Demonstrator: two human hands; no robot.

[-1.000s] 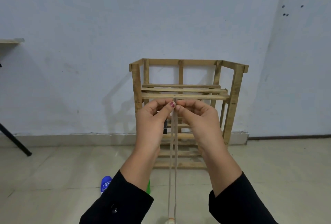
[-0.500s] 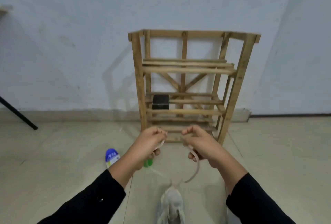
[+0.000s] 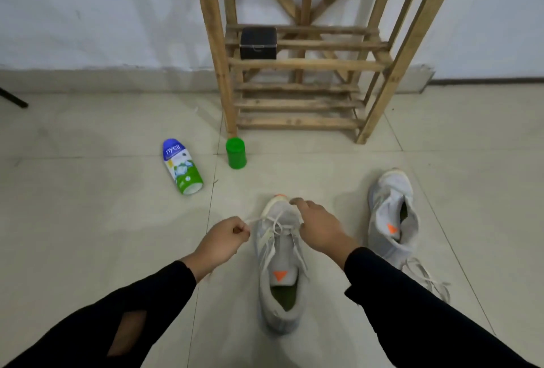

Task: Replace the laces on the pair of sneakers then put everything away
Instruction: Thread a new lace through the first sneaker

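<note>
Whereas the pale lace was held up taut a second ago, it is now lowered to the grey mesh sneaker on the floor. One end is pinched by the left hand; the hold of the right hand is hidden. Threading can likely be resumed.

Pale grey knit-cloth sneaker: soft, matt mesh upper. Matching grey cloth sneaker: same matt weave. Flat cream woven lace: dull cloth. Tall slatted wooden rack: bare, rough, unvarnished. Small black box: smooth, faint sheen. Green plastic cap: glossy. White, blue and green plastic bottle: slick printed label. Pale floor tiles: smooth, low sheen.
</note>
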